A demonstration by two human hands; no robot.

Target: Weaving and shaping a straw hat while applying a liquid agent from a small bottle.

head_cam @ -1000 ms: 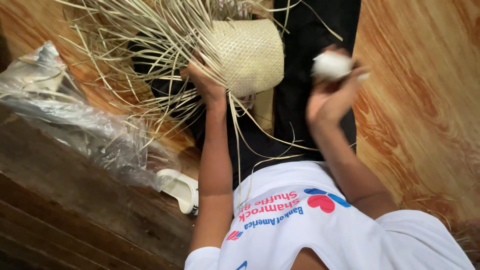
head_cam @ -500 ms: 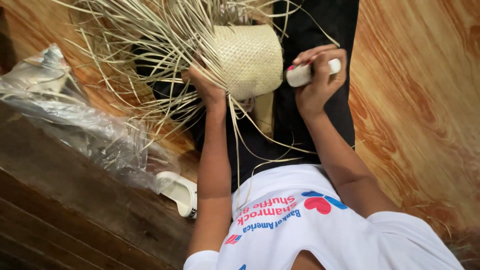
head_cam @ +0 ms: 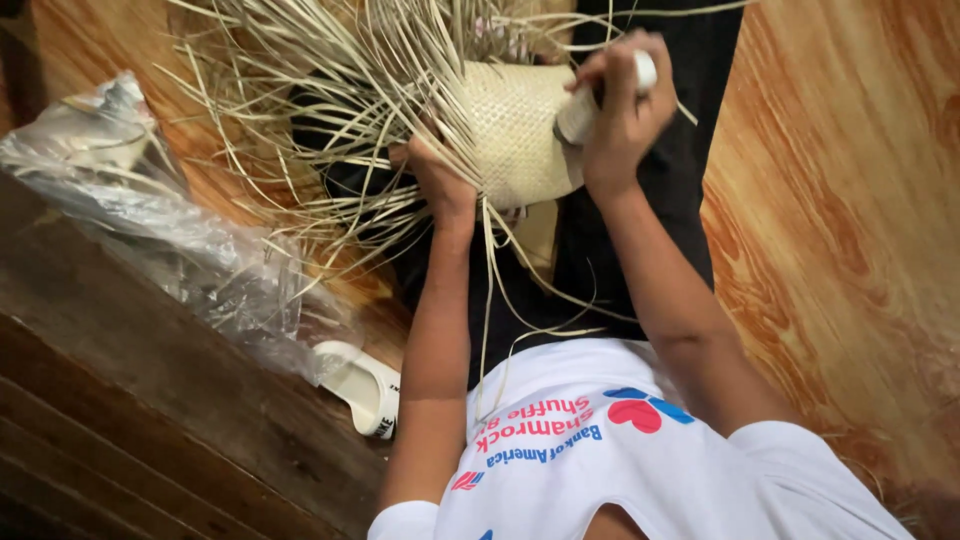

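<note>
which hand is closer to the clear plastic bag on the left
Left. The left hand grips the woven straw piece on the side facing the plastic bag; the right hand is at its far side.

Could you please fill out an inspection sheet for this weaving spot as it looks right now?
Surface: orange wood-grain floor; dark wooden ledge at one side.
Job's things: woven straw piece with loose straw strands fanning out; white cylindrical tool pressed against it.
Clutter: crumpled clear plastic bag; white sandal.
Grippers: left hand grips the piece at the strands; right hand closed on the tool.
Cables: nothing seen.
Surroundings: dark trousers and white printed shirt of the person.
</note>
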